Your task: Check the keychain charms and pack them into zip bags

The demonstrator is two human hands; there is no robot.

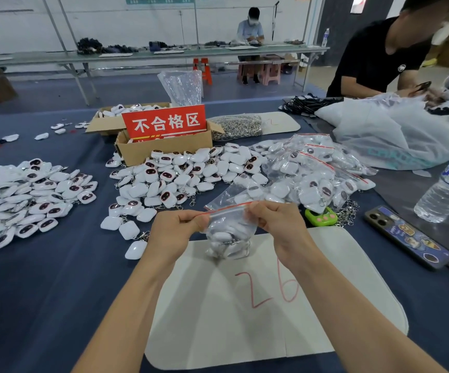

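A clear zip bag (228,235) with a red seal strip hangs between both hands above a white mat (271,319). Several white keychain charms fill it. My left hand (176,231) pinches the left end of the seal strip. At the strip's right end, my right hand (274,220) pinches it too. Loose white charms with dark faces lie in a pile (180,179) just beyond my hands, and another pile (27,195) sits at the left. Filled zip bags (315,168) are heaped at the right.
A cardboard box (161,149) with a red sign stands behind the middle pile. A phone (406,236), a green gadget (321,216) and a water bottle (446,184) lie at the right. A person in black works at the far right beside a big plastic bag (395,133).
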